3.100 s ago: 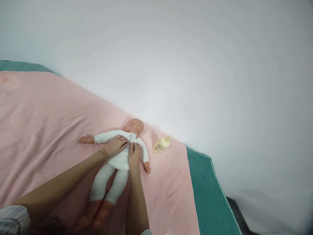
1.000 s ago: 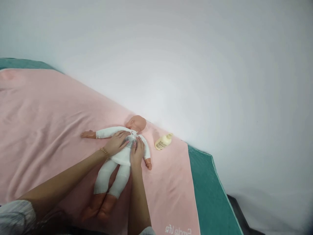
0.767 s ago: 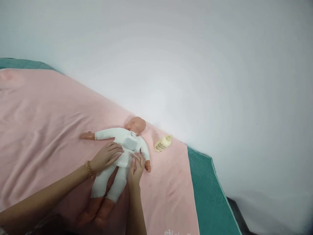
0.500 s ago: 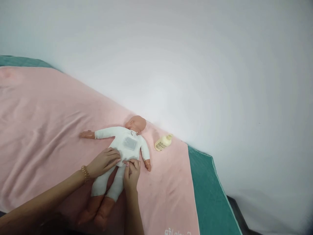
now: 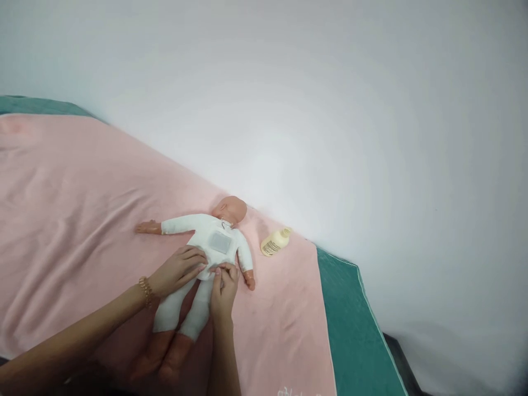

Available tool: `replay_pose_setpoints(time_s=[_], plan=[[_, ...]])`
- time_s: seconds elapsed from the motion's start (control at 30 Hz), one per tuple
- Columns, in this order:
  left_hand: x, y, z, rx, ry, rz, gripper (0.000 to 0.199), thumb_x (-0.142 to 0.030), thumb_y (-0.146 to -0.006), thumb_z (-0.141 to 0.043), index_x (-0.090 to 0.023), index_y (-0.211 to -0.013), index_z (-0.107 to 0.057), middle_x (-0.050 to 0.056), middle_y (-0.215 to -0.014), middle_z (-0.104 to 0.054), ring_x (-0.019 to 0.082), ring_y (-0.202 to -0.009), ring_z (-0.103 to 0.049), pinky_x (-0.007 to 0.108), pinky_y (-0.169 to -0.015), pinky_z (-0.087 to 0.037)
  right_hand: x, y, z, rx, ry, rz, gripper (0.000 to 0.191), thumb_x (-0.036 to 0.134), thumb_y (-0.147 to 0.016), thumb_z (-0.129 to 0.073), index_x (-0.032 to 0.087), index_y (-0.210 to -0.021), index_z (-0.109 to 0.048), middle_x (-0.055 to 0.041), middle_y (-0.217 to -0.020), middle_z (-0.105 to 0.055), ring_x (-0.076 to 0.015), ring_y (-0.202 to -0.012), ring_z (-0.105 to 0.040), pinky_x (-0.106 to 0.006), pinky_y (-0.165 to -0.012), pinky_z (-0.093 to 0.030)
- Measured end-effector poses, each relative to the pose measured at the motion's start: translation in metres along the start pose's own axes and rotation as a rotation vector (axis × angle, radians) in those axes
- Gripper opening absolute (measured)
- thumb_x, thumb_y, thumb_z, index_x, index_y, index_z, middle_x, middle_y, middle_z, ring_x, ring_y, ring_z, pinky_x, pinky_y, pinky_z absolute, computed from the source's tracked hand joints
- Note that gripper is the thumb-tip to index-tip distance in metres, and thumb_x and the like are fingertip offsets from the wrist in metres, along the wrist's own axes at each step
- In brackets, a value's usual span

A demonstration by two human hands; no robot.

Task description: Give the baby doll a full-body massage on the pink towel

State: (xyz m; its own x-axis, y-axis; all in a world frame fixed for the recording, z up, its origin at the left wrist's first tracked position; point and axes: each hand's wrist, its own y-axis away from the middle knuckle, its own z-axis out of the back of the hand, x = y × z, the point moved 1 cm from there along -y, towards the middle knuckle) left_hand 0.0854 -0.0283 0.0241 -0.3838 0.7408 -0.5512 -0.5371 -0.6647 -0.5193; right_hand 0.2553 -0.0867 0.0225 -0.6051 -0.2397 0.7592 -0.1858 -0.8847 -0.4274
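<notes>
A baby doll [image 5: 214, 253] with a white cloth body lies stretched out on a pink blanket, its bare head toward the wall. A grey rectangular patch [image 5: 221, 242] shows on its torso. At the doll's lower torso, my left hand [image 5: 181, 268] has bent fingers pinching the white cloth from the left side. My right hand [image 5: 225, 287] is closed just beside it, thumb and fingers pressed on the same cloth. Both sets of fingertips are close together, and what lies under them is partly hidden. The doll's legs extend between my forearms.
A pale yellow bottle [image 5: 275, 242] stands right of the doll, near the wall [image 5: 330, 137]. The pink blanket [image 5: 82, 209] covers a green sheet [image 5: 350, 313] that shows at the right and far left. A dark edge [image 5: 400, 357] appears at lower right.
My hands have shifted very slightly to the right and up along the doll's lower torso. The doll and bottle stay almost where they were.
</notes>
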Motion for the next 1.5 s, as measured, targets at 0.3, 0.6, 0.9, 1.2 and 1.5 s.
replay_pose_setpoints(time_s=[0.3, 0.6, 0.9, 1.2, 1.5], plan=[[0.011, 0.001, -0.014, 0.027, -0.043, 0.031, 0.025, -0.035, -0.095, -0.049, -0.021, -0.106, -0.066, 0.006, -0.11, -0.066, 0.022, -0.108, -0.055, 0.036, -0.096, -0.041, -0.004, -0.003, -0.007, 0.045, 0.062, -0.032, 0.032, 0.027, -0.097, -0.04, 0.023, -0.09, -0.071, -0.0061, -0.096, -0.063, -0.0208, -0.097, -0.055, -0.035, -0.09, -0.042], [0.011, -0.011, -0.002, 0.018, -0.054, 0.019, 0.029, -0.035, -0.098, -0.043, -0.019, -0.11, -0.064, 0.007, -0.115, -0.064, 0.022, -0.111, -0.053, 0.038, -0.1, -0.039, 0.004, -0.017, 0.003, 0.008, 0.044, 0.008, 0.037, 0.034, -0.1, -0.037, 0.022, -0.094, -0.071, -0.0062, -0.102, -0.063, -0.0199, -0.104, -0.055, -0.035, -0.096, -0.04], [0.022, -0.007, -0.018, 0.029, -0.073, 0.027, 0.028, -0.036, -0.097, -0.045, -0.019, -0.109, -0.065, 0.006, -0.114, -0.066, 0.022, -0.109, -0.055, 0.038, -0.098, -0.042, 0.002, -0.014, -0.007, 0.076, 0.123, -0.024, 0.033, 0.032, -0.099, -0.04, 0.022, -0.097, -0.071, -0.0067, -0.102, -0.065, -0.0208, -0.1, -0.056, -0.035, -0.092, -0.041], [0.01, -0.009, -0.01, -0.14, -0.098, 0.07, 0.031, -0.035, -0.099, -0.04, -0.019, -0.113, -0.062, 0.008, -0.116, -0.065, 0.023, -0.11, -0.056, 0.041, -0.099, -0.041, 0.003, -0.025, 0.0, -0.014, 0.102, -0.003, 0.036, 0.037, -0.1, -0.037, 0.022, -0.102, -0.069, -0.0075, -0.108, -0.064, -0.0219, -0.11, -0.053, -0.038, -0.101, -0.036], [0.025, -0.008, -0.019, -0.03, -0.059, 0.092, 0.03, -0.036, -0.098, -0.042, -0.018, -0.106, -0.064, 0.007, -0.109, -0.067, 0.023, -0.106, -0.057, 0.04, -0.095, -0.043, -0.004, -0.028, -0.01, 0.069, 0.177, -0.003, 0.035, 0.034, -0.098, -0.039, 0.02, -0.097, -0.071, -0.0081, -0.101, -0.067, -0.0234, -0.102, -0.055, -0.041, -0.097, -0.038]])
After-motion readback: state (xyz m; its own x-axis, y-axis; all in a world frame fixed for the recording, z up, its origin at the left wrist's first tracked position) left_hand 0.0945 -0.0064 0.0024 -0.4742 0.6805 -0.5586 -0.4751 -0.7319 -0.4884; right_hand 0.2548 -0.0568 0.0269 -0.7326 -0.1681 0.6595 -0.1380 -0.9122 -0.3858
